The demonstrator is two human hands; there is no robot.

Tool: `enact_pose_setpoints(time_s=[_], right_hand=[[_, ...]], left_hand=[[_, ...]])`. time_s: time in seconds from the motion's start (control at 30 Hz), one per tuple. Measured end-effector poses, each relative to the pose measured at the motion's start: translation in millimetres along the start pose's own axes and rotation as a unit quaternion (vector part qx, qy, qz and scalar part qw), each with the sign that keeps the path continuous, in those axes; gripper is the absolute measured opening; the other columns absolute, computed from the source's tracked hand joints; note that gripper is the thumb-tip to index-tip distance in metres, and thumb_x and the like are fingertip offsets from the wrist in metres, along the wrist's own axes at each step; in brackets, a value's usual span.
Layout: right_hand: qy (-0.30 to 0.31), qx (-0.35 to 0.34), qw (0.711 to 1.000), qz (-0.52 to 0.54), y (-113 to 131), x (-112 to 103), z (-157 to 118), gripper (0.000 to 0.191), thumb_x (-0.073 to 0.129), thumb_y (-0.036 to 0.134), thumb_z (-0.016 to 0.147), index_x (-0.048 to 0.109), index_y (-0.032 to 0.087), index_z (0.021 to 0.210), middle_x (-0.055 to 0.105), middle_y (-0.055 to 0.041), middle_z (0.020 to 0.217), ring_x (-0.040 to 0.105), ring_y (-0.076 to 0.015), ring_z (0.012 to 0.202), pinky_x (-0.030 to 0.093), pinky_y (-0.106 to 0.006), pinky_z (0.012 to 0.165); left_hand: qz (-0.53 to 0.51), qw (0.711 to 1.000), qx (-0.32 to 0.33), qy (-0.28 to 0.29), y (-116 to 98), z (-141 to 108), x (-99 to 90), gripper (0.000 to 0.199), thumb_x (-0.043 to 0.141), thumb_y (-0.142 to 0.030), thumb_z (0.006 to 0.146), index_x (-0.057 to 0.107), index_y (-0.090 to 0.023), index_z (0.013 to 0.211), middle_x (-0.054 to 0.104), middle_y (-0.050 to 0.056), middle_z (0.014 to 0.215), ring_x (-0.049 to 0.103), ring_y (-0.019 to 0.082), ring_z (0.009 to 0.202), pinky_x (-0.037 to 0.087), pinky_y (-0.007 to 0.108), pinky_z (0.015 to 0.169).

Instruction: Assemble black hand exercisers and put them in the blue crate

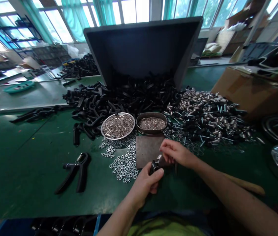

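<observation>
Your left hand (145, 185) clamps its fingers around a black plastic grip part (154, 167) near the front edge of the bench (30, 183), just beside a steel plate (148, 150). Your right hand (175, 152) holds its fingers together on the part's metal fitting (160, 159).

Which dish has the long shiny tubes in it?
The silver plate on the left, with the pale rim. The dark oval dish beside it holds much smaller pieces.
</observation>
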State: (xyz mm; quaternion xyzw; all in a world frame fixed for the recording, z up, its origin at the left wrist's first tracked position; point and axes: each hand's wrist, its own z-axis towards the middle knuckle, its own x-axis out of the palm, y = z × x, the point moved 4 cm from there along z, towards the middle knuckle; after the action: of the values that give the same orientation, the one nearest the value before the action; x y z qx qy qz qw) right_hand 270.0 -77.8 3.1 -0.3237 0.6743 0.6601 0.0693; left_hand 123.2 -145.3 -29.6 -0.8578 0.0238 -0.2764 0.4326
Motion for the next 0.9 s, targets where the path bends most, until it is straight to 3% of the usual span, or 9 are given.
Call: enact_pose_setpoints(time_s=[0.07,0.1,0.2,0.33,0.57,0.63,0.73,0.83,0.9], right_hand=[[-0.153,-0.012,0.959,-0.237,-14.4,-41.6,23.3,0.019,0.04,0.025,0.09,0.058,0.018,0.087,0.066,-0.0035,0.08,0.061,-0.0145,0.072,0.047,-0.026,0.066],[-0.183,-0.008,0.942,-0.281,-23.5,-58.5,36.0,0.019,0.042,0.019,0.088,0.06,0.017,0.094,0.066,-0.0083,0.096,0.06,-0.0185,0.09,0.045,-0.03,0.078],[-0.168,-0.004,0.923,-0.345,-50.2,-89.2,71.3,0.032,0.046,0.005,0.079,0.062,0.016,0.105,0.064,-0.0112,0.109,0.054,-0.0232,0.102,0.041,-0.034,0.086],[-0.116,-0.014,0.908,-0.402,-67.5,-94.0,92.3,0.037,0.051,0.003,0.073,0.065,0.018,0.104,0.064,-0.0096,0.102,0.055,-0.0223,0.096,0.043,-0.031,0.081],[-0.14,-0.032,0.887,-0.438,-54.9,-100.5,74.8,0.031,0.04,0.002,0.078,0.062,0.009,0.097,0.056,-0.0179,0.101,0.054,-0.026,0.096,0.043,-0.036,0.081],[-0.163,-0.05,0.892,-0.42,-40.0,-99.5,60.5,0.028,0.04,0.009,0.083,0.059,0.009,0.104,0.056,-0.0182,0.102,0.054,-0.0271,0.099,0.042,-0.038,0.084],[-0.191,-0.103,0.932,-0.29,-5.3,-81.1,28.7,0.029,0.047,0.02,0.085,0.057,0.017,0.112,0.058,-0.0118,0.104,0.058,-0.0237,0.093,0.047,-0.038,0.082],[-0.125,-0.144,0.976,-0.107,29.9,-40.9,-3.7,0.026,0.047,0.025,0.087,0.059,0.023,0.11,0.055,-0.009,0.111,0.061,-0.0169,0.079,0.053,-0.034,0.07],[-0.103,-0.168,0.979,-0.044,47.2,-14.4,-18.8,0.022,0.048,0.024,0.087,0.06,0.023,0.105,0.054,-0.0087,0.111,0.062,-0.0162,0.08,0.054,-0.031,0.068]], left_hand=[[-0.029,1.0,-0.009,0.004,2.1,-0.4,-2.0,0.042,0.072,-0.046,0.068,0.042,-0.018,0.079,0.033,-0.009,0.055,0.024,0.002,0.043,0.015,0.015,0.039],[-0.05,0.999,-0.016,0.003,3.7,-0.1,-3.6,0.042,0.073,-0.045,0.067,0.043,-0.018,0.078,0.034,-0.009,0.055,0.024,0.002,0.043,0.014,0.015,0.039],[-0.137,0.989,-0.048,0.002,8.6,2.1,-8.7,0.048,0.071,-0.053,0.066,0.048,-0.015,0.083,0.037,-0.008,0.055,0.024,0.001,0.043,0.013,0.014,0.039],[-0.229,0.97,-0.076,-0.014,8.6,7.2,-13.8,0.058,0.051,-0.071,0.073,0.052,-0.013,0.079,0.039,-0.005,0.052,0.026,0.003,0.041,0.015,0.014,0.038],[-0.356,0.931,-0.025,-0.071,-5.2,13.4,-23.3,0.035,0.041,-0.039,0.086,0.045,-0.015,0.061,0.036,-0.003,0.047,0.031,0.006,0.04,0.023,0.017,0.04],[-0.379,0.922,-0.008,-0.074,-7.5,13.7,-24.9,0.032,0.041,-0.034,0.085,0.045,-0.015,0.059,0.036,-0.003,0.046,0.031,0.007,0.041,0.026,0.018,0.041],[-0.395,0.916,0.012,-0.074,-8.2,14.8,-24.5,0.03,0.043,-0.031,0.082,0.047,-0.015,0.058,0.037,-0.002,0.046,0.033,0.008,0.041,0.028,0.019,0.042],[-0.398,0.914,0.018,-0.075,-7.1,16.2,-20.4,0.029,0.044,-0.031,0.081,0.05,-0.014,0.059,0.039,-0.001,0.046,0.035,0.008,0.042,0.029,0.019,0.042],[-0.397,0.915,0.021,-0.073,-6.9,16.6,-16.6,0.029,0.045,-0.03,0.081,0.051,-0.014,0.059,0.04,-0.001,0.045,0.035,0.008,0.041,0.03,0.019,0.042]])
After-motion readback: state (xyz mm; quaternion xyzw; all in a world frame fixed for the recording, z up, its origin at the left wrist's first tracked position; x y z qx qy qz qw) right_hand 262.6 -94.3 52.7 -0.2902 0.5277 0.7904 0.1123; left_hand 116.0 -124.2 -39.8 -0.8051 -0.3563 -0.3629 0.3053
